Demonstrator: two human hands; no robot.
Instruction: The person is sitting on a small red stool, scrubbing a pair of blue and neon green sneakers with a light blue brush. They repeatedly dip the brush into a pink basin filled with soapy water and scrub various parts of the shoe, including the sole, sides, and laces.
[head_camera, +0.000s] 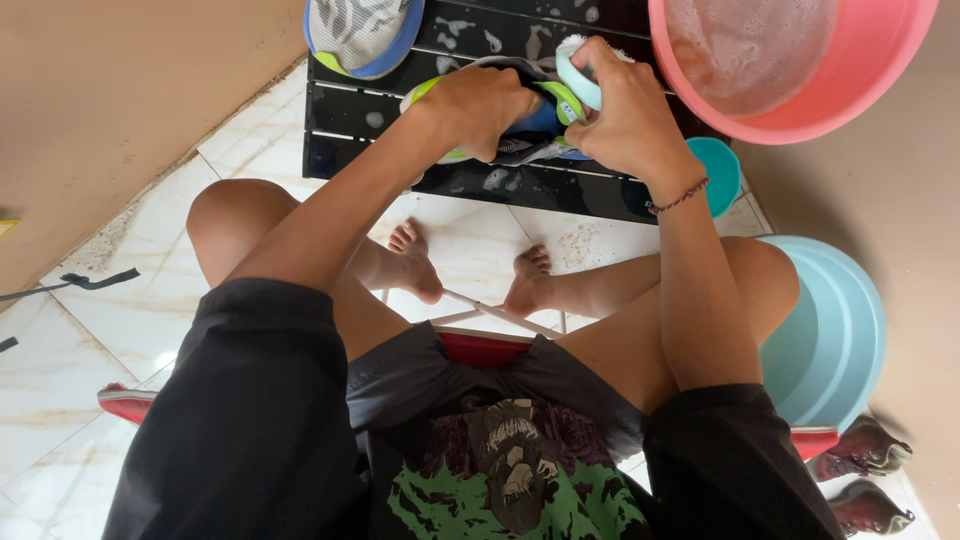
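- A strip of black tape lies on the white tiled floor at the far left, beside a plain tan wall.
- A second shoe, grey mesh with a blue edge, lies at the top of a low black slatted table that is wet and flecked with suds.
- The left hand is closed over the heel end of a blue sneaker with lime-green trim, pressing it down on the table slats.
- That sneaker lies in the middle of the table, between the two hands and just beside the pink basin.
- Below the table, the person's two bare feet rest on the tiles, with a thin white rod of the red stool running between them.
- The right hand, with a dark red cord bracelet at the wrist, is clenched around a pale blue scrubbing brush, whose bristles touch the toe end of the sneaker.
- A pink basin holding soapy water sits at the top right, its rim close to the right hand.
- A small teal cup stands just under the pink basin, by the table's right edge.
- A light blue basin sits on the floor next to the right knee.
- A pair of worn dark red shoes lies at the lower right corner.
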